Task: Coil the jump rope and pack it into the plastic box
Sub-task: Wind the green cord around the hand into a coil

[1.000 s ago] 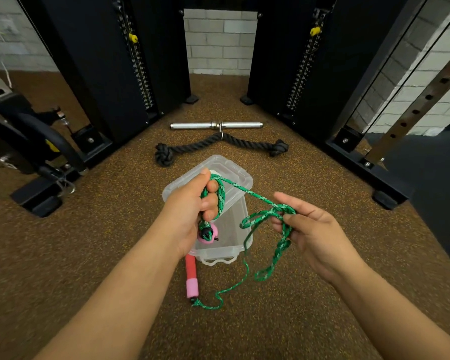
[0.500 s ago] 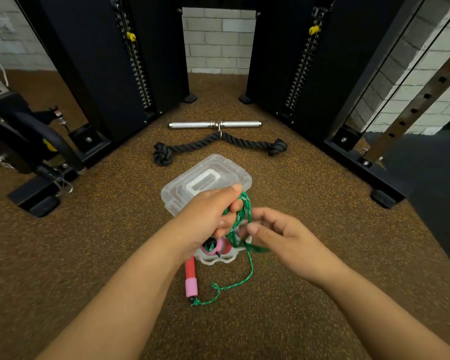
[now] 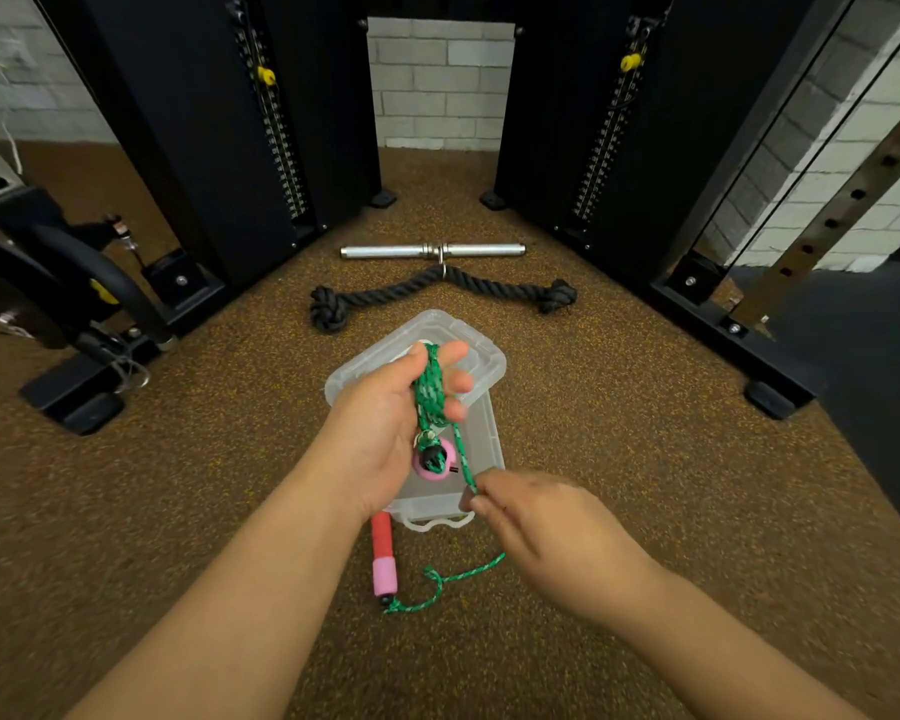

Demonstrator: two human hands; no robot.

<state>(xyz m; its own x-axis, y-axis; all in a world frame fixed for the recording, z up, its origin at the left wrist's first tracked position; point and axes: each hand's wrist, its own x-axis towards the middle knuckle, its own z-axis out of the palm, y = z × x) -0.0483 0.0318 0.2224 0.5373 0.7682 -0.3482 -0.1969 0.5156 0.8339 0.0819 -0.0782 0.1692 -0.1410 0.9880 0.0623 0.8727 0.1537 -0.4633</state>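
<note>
Fingers of the left hand curl around a bundle of loops of the green-and-white braided jump rope, acting as the form that keeps the coil together; one pink-capped handle end hangs below that palm. The right hand pinches the strand just beneath the bundle, seemingly to keep it taut for the next wrap. The slack runs on under that hand to the floor, ending at the other handle, red with a pink foam grip, lying on the speckled brown rubber floor. Directly under both hands sits the clear plastic box, open, its clear lid resting across the far edge, so the finished coil can likely drop straight in
</note>
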